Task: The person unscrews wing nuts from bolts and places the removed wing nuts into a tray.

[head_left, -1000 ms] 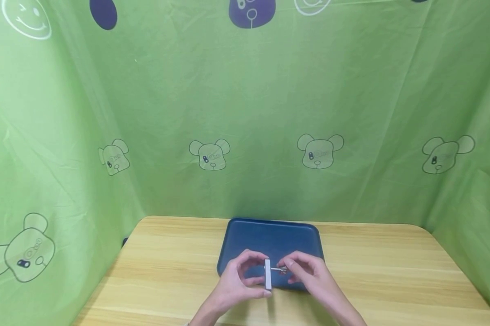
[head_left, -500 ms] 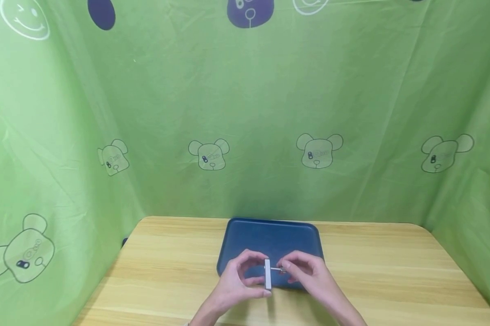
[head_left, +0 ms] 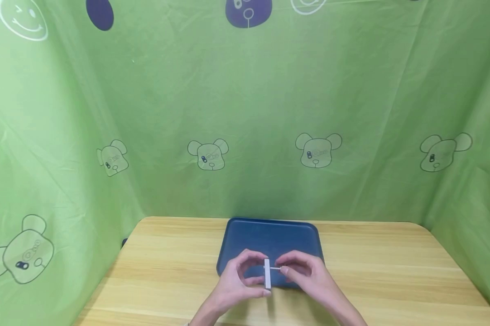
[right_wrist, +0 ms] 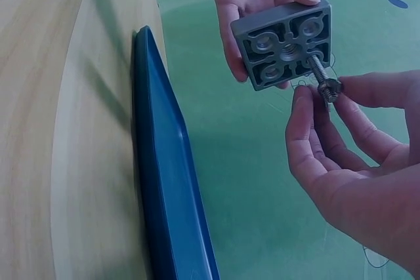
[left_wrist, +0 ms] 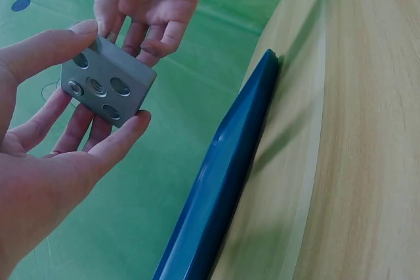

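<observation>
My left hand holds a grey square metal block by its edges, raised over the near side of the tray. The block has several round holes. A threaded bolt passes through one corner hole; its end shows on the block's left-facing side. On the right side the bolt stands out from the ribbed face, with a metal nut near its outer end. My right hand pinches this nut between thumb and fingers. In the head view the fingers hide the nut.
A blue tray lies on the light wooden table, below and beyond the hands. A green patterned cloth encloses the table at the back and both sides.
My right thumb and fingers have shifted around the nut, which was visible between them earlier and is now covered in the head view. My left hand and the block stay almost still.
</observation>
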